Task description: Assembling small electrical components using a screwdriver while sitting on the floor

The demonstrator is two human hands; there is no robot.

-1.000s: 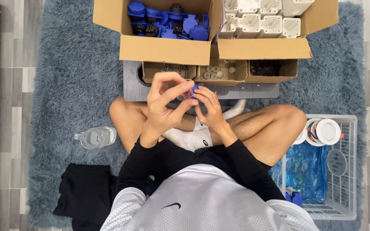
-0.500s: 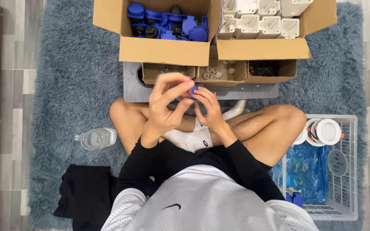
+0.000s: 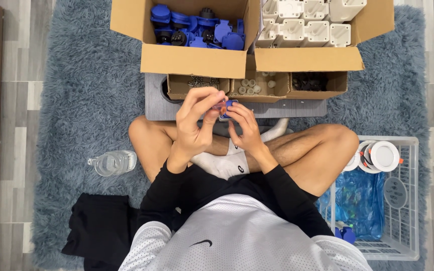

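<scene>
Your hands cover most of the small blue part (image 3: 228, 104) at upper centre of the frame; only one corner shows, so you cannot tell its shape. The top edge cuts off the box of blue parts (image 3: 192, 55) and the box of white parts (image 3: 307, 57). The contents of the three small trays (image 3: 254, 86) are too small to identify. The lower right edge crops the white basket (image 3: 412, 200).

Left hand (image 3: 193, 128) raised, fingers (image 3: 208, 100) curled, right hand (image 3: 247, 131) close beside, fingertips meeting
</scene>
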